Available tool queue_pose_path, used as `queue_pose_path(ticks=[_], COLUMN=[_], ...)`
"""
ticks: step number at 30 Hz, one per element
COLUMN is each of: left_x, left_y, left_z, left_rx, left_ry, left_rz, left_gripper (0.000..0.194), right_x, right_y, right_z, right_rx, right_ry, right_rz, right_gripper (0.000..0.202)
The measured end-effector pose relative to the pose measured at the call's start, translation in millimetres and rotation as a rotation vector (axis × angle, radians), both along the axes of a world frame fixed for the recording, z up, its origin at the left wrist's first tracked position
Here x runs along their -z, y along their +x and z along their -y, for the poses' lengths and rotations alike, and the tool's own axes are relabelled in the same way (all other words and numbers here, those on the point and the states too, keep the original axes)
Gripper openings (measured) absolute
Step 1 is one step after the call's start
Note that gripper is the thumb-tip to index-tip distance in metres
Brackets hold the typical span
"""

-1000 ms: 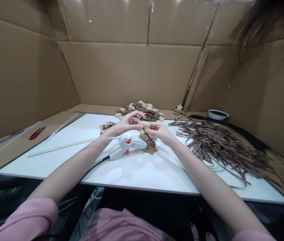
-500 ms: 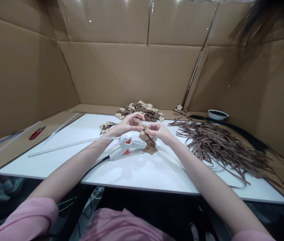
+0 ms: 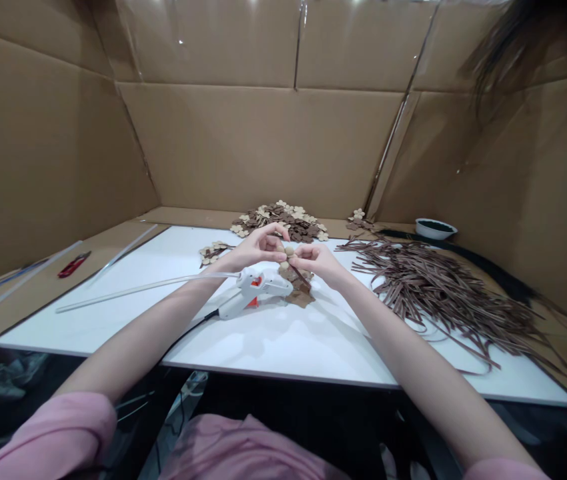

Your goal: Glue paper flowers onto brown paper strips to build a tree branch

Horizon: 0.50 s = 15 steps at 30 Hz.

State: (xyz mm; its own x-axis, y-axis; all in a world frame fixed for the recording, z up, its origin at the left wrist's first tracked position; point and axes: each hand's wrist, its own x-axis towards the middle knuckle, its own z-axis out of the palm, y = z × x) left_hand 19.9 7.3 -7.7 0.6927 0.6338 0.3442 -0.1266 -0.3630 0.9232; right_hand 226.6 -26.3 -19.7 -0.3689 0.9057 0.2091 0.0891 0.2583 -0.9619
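Note:
Between both hands, over the middle of the white board, is a beige flower cutout [image 3: 289, 253] with a dark brown strip [image 3: 298, 273] at it. My left hand [image 3: 266, 245] pinches the flower from the left with thumb and finger. From the right, my right hand [image 3: 314, 259] pinches its other edge. Just below the hands lies a brown, irregular piece [image 3: 301, 297], partly covered. A white glue gun [image 3: 248, 293] with an orange trigger rests beside it, its nozzle pointing right and a long glue stick out of its back.
Flower cutouts [image 3: 283, 220] are heaped at the back, with a smaller group [image 3: 212, 253] nearer left. Brown strips [image 3: 443, 293] spread over the right side, near a white bowl [image 3: 435, 229]. A red cutter [image 3: 74, 265] lies far left. Cardboard walls [image 3: 263, 147] enclose the white board [image 3: 283, 353].
The flower between my fingers has turned slightly, showing more of its petals. Both hands stay almost in the same place, and the glue gun has not moved.

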Motion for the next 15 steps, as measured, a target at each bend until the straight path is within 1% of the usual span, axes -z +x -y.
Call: queue_pose_path(ticks=[5,10,15], left_x=[0.2,-1.2,-2.3], left_y=[-3.9,-6.1,-7.6], left_z=[-3.0,-1.9,-0.6], left_rx=[-0.066,-0.099,-0.098], left_ry=[-0.013,-0.003,0.006], left_rz=[-0.021,-0.032,-0.054], left_gripper=[0.040,0.039,0.039], right_x=[2.6,3.4,3.1], right_y=[3.2,6.3,3.4], right_z=[-3.0,-6.5,-3.9], right_rx=[-0.006,-0.066,-0.008], right_ry=[0.027,0.023,0.058], right_rz=[-0.005,-0.019,0.037], right_gripper=[0.031,0.032,0.037])
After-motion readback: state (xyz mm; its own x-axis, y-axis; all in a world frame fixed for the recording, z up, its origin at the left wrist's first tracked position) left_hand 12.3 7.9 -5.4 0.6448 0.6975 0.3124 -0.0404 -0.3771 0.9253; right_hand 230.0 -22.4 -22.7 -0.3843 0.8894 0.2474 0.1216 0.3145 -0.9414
